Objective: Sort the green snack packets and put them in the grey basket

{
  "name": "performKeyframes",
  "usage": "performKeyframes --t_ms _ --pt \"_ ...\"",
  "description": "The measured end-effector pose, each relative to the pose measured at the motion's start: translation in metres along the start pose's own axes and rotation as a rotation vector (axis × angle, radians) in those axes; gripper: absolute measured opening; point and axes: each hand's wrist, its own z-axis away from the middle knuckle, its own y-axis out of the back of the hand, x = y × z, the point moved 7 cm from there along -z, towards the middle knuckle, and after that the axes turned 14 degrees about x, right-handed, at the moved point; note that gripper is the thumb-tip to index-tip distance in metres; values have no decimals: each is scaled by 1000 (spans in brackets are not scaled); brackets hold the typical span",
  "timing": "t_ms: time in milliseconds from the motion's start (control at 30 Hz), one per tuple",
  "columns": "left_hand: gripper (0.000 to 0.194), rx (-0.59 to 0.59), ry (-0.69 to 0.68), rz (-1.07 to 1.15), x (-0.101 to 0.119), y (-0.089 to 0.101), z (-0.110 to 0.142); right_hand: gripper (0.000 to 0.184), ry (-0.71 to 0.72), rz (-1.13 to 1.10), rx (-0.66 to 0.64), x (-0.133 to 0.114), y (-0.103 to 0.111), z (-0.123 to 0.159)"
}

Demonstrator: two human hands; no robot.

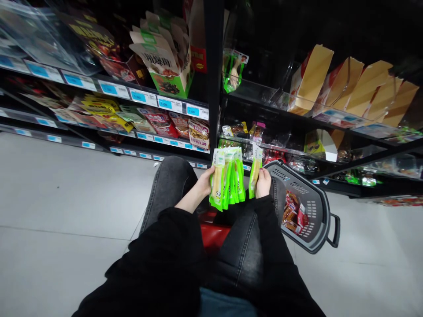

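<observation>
My left hand (203,184) is closed around a fanned stack of green snack packets (228,178), held upright over my knees. My right hand (263,182) grips a single green snack packet (255,169) of the same kind, just right of the stack and apart from it. Both hands are in front of the lower shelf (264,147) of a dark store rack. I am sitting low, with grey jeans and black sleeves in view.
A grey shopping basket (313,220) with red-wrapped snacks stands on the floor at my right knee. A red stool (213,235) shows between my legs. Shelves of packaged snacks with blue price tags fill the rack; one more green packet (233,70) sits on the upper shelf.
</observation>
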Motion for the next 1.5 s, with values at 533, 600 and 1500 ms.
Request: performKeyframes --t_ms 533,600,1500 --pt "32 -15 24 17 3 -2 5 25 246 248 -146 -36 -16 26" --pt "32 -18 25 13 2 -2 5 23 234 226 -166 -36 -18 27" --pt "19 65 30 -87 -11 1 -2 19 205 227 -78 -30 -25 35"
